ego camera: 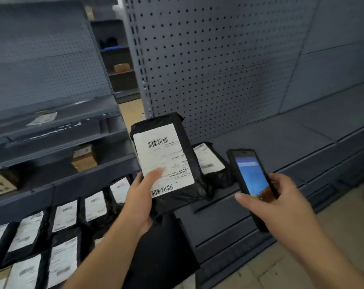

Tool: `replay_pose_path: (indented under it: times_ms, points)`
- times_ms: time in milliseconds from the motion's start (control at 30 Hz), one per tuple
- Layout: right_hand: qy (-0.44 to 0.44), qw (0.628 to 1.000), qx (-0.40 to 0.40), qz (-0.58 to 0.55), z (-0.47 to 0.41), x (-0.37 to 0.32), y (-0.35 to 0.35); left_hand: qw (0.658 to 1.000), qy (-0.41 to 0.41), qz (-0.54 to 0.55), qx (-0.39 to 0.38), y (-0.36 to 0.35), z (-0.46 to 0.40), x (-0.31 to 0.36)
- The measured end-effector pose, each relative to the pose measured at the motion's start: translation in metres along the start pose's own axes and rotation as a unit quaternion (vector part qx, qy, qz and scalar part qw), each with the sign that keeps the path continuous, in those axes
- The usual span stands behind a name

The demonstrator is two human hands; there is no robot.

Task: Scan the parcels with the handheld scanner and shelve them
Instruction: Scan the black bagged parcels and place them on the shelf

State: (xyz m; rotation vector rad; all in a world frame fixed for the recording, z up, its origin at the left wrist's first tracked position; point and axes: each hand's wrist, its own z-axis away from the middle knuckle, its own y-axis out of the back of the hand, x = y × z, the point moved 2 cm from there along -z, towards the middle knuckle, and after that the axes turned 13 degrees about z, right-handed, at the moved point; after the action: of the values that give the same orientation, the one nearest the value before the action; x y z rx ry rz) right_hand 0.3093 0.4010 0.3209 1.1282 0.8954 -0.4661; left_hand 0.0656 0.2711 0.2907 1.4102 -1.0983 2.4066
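Observation:
My left hand (142, 197) holds up a black plastic-wrapped parcel (189, 151), thumb pressed on its white barcode label (163, 159). The label faces me. To its right, my right hand (281, 201) grips a black handheld scanner (251, 180) with a lit blue screen, tilted toward the parcel and a short gap away from it. Another black labelled parcel (210, 161) lies on the dark shelf (281, 142) just behind the held one.
Several black labelled parcels (64, 215) lie in rows at the lower left. Grey shelving with cardboard boxes (84, 158) stands on the left. A perforated back panel (208, 59) rises behind the right shelf. Beige floor (302, 268) shows at bottom right.

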Motion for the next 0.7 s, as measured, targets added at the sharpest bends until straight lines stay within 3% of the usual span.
replay_pose_path:
  times_ms: [333,700]
  points:
    - [-0.047,0.993,0.108,-0.022,0.030,0.116,0.148,0.993,0.086,-0.025,-0.073,-0.145,0.057,-0.120]
    - [-0.089,0.980,0.174,-0.038,0.008,0.164,0.223,0.981,0.124,-0.064,-0.134,-0.254,0.032,-0.175]
